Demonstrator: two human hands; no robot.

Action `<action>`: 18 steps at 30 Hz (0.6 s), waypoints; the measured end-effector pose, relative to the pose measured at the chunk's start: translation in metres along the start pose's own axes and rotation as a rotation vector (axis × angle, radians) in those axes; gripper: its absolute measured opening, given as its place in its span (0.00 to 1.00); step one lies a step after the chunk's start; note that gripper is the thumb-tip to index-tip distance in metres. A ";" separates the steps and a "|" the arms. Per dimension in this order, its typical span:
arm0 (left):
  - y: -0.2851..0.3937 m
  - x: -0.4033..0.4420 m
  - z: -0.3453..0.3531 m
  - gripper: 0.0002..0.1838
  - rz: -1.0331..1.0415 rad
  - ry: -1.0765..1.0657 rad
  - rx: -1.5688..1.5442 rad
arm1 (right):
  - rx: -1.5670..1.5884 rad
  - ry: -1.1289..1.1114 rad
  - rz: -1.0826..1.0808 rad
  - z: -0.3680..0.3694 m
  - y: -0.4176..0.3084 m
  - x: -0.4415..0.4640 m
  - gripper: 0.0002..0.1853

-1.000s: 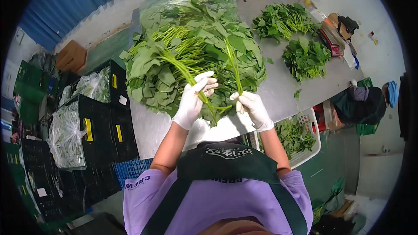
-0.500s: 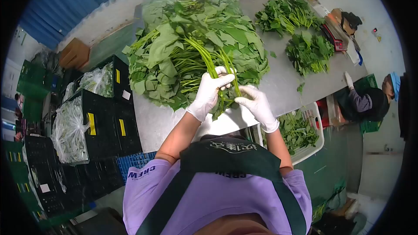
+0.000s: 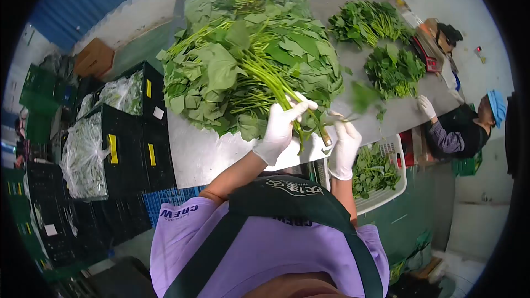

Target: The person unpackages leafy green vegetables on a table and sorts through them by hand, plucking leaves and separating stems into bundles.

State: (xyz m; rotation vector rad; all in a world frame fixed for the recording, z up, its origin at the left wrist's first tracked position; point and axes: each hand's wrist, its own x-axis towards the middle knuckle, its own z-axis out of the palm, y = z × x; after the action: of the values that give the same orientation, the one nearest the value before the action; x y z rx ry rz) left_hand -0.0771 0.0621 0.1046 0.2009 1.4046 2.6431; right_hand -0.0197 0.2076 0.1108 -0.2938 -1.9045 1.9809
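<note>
Gripping green stems in left hand, fingers curled round; right hand: fingers pinching blurred leaf by stalk.

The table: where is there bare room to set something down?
The table is bare at front left, between the big leaf pile, the left hand and the near edge. Another patch, with a leaf scrap, lies between the right hand, the nearer bunch and that edge. Crowded: under the pile, and far right around the farther bunch.
</note>
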 end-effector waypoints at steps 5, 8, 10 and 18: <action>0.069 -0.002 -0.059 0.03 0.417 0.258 -0.048 | 1.180 0.163 0.154 -0.111 0.060 0.069 0.24; 0.082 -0.015 -0.089 0.09 0.490 0.237 -0.176 | 1.337 -0.249 0.272 -0.079 0.022 0.086 0.55; 0.082 -0.023 -0.096 0.08 0.451 0.187 -0.195 | 1.003 -0.441 0.296 -0.030 0.025 0.108 0.53; 0.078 -0.062 -0.121 0.11 0.254 0.414 0.031 | -0.994 -0.477 -0.937 0.194 0.014 0.213 0.24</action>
State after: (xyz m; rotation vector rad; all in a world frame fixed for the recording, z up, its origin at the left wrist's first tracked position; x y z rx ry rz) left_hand -0.0433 -0.0907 0.0991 -0.1915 1.6324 2.9983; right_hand -0.2929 0.1162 0.1313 0.7636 -2.4895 0.4422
